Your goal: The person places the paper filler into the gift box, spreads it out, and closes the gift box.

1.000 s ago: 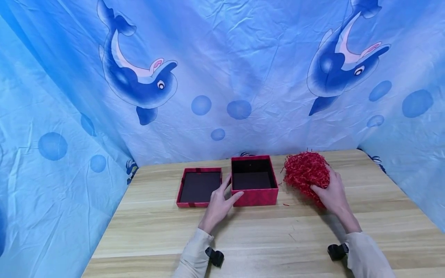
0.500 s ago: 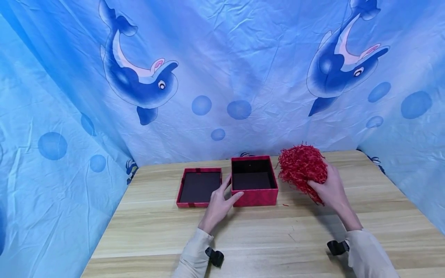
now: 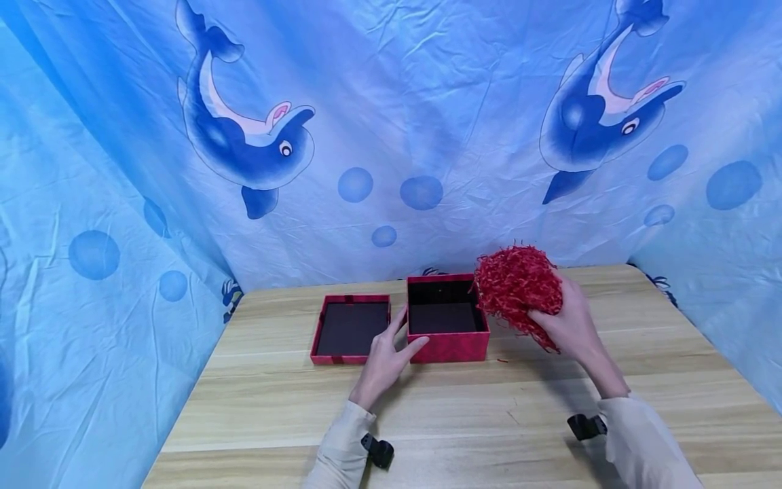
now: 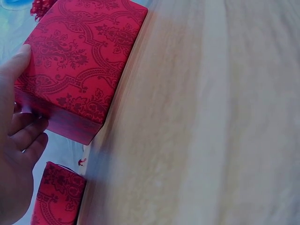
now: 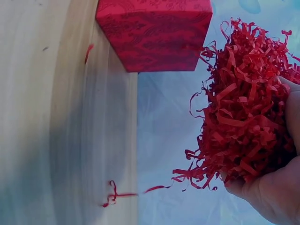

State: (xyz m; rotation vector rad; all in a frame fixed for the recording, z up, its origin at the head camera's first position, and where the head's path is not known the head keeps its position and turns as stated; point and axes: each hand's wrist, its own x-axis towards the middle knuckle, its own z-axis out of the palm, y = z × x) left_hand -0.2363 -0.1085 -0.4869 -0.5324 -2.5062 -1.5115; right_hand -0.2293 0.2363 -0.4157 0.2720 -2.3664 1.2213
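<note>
A red patterned box (image 3: 449, 348) with a black inside stands without its lid near the back of the table. My left hand (image 3: 381, 367) holds its front left corner, the thumb at the front rim and the fingers along the left side. In the left wrist view the box's patterned front (image 4: 79, 56) is between thumb and fingers. My right hand (image 3: 571, 322) grips a thick bunch of red shredded paper (image 3: 516, 288), raised above the table and overlapping the box's right rim. In the right wrist view loose strands of shredded paper (image 5: 248, 112) hang from the bunch.
The shallow red lid (image 3: 351, 329) lies inside up, left of the box. A stray red shred (image 3: 502, 360) is on the wooden table (image 3: 464, 428) right of the box. Behind hangs a blue dolphin-print cloth (image 3: 379, 136).
My right hand has lifted the red shredded paper off the table and carried it left to the box's right rim. The left hand, box and lid have stayed in place.
</note>
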